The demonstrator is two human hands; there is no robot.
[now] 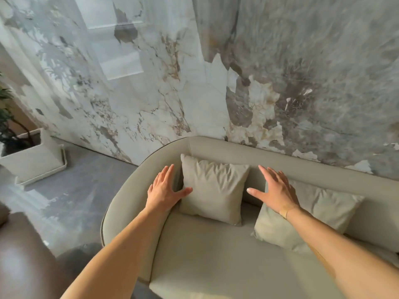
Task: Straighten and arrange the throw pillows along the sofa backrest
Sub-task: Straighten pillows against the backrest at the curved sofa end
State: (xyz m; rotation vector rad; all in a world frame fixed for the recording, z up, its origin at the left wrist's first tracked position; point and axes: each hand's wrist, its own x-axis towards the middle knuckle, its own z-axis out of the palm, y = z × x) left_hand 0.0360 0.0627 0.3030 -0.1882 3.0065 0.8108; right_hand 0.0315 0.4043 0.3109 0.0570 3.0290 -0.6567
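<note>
Here I see the square, creased beige fabric pillow [213,188] propped upright in the corner of the beige sofa backrest [280,162]. My left hand [165,190] and right hand [276,190] flank it, fingers spread, gripping nothing. It looks soft and light; I'd take its side edges.

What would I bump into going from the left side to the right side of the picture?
Plant pot → left hand → first pillow → right hand → second pillow.
</note>
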